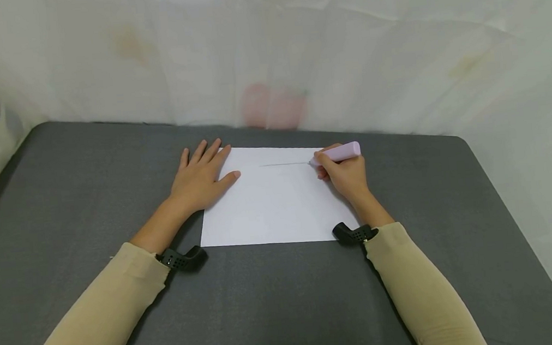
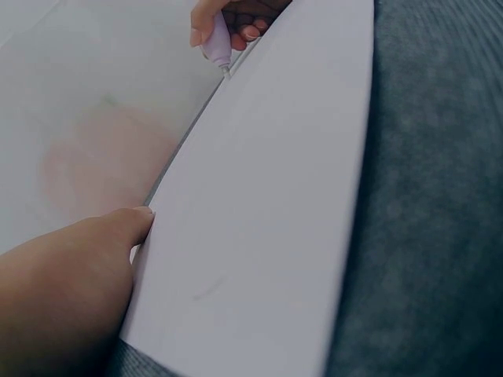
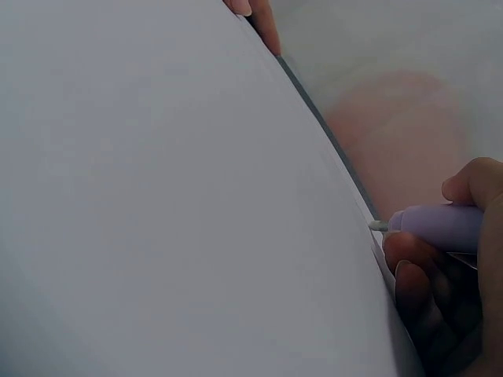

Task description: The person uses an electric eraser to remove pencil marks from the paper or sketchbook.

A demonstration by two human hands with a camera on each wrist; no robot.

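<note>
Your left hand (image 1: 201, 179) lies flat with straight, spread fingers on the sheet of paper (image 1: 274, 205), pressing its corner at about 10 o'clock from the sheet's middle. Your right hand (image 1: 346, 174) has its fingers curled round a pale pink pen (image 1: 340, 152), gripping it near the tip, at about 2 o'clock on the sheet. The pen lies low, its cap end pointing toward 3 o'clock, and its tip meets the paper at the right end of 1 thin grey line (image 1: 285, 164) that runs across the upper part of the sheet.

The paper lies on the dark grey table (image 1: 63, 213), well inside its edges, with the white curtain (image 1: 344, 51) hanging just beyond at 12 o'clock.

The main risk, as I judge it, is the sheet sliding. You hold it at 1 corner only, so a firm pull of the pen toward 3 o'clock could swing or buckle the free right side and bend the line. The tip is also close to the right edge; carry on too far and it may run off onto the table. The heel of your right hand rests on the sheet and could smear fresh ink.
</note>
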